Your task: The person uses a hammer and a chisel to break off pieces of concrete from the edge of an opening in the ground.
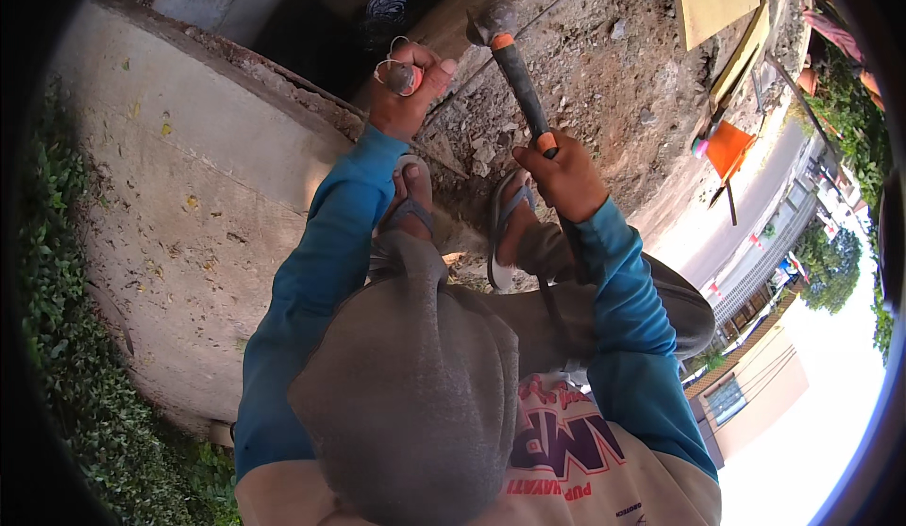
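Head view: I see the left hand [404, 111] with fingers wrapped around a round-ended tool [405, 80], possibly a chisel, its end seemingly left bare for clearance, near the water channel [326, 31], while the right hand [569, 179] clasps a hammer [516, 75] low, apparently for leverage, above rubble [590, 101].

Rubble-strewn brown earth [590, 116] spreads to the right of the pale concrete wall [217, 139]. On it, a left sandal [413, 211] stands near the wall, a right sandal [514, 199] farther off. Well apart from the wall is a yellowish board [714, 0], perhaps lying flat.
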Demonstrator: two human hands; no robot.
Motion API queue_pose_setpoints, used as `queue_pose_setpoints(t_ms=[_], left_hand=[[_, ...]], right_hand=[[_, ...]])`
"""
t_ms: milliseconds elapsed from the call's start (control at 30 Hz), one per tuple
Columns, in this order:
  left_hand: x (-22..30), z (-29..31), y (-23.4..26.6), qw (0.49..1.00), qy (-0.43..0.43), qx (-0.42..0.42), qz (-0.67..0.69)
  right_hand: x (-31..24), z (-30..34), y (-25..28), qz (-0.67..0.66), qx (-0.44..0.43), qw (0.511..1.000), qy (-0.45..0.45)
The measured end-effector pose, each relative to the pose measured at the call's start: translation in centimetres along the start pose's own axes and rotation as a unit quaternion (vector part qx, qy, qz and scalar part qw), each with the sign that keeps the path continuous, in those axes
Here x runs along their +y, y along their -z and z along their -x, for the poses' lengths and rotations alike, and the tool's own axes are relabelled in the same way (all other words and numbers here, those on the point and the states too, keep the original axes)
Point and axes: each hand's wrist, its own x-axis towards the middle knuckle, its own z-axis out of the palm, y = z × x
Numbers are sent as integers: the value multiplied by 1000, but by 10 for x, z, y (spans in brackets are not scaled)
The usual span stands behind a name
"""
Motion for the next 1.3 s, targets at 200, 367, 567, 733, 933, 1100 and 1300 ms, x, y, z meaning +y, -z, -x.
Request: queue_pose_setpoints(t_ms=[200, 367, 567, 733, 933, 1100, 1300], left_hand=[[40, 48, -24, 932, -37, -348, -98], [-36, 89, -63, 835, -51, -495, -234], [-28, 75, -79, 853, 9, -423, -307], [-31, 69, -68, 895, 3, -391, -215], [-44, 71, -62, 887, -9, -402, -228], [-43, 56, -62, 889, 9, -397, -229], [-37, 47, -59, 908, 44, -371, -192]], right_hand=[[25, 17, 11, -126, 8, 990, -54], [59, 39, 21, -225, 13, 971, -84], [67, 55, 32, -274, 20, 959, -67], [55, 66, 38, -258, 4, 966, 12], [34, 95, 33, -298, 31, 939, 166], [3, 100, 49, -287, 219, 854, 373], [15, 127, 30, -405, 161, 871, 225]])
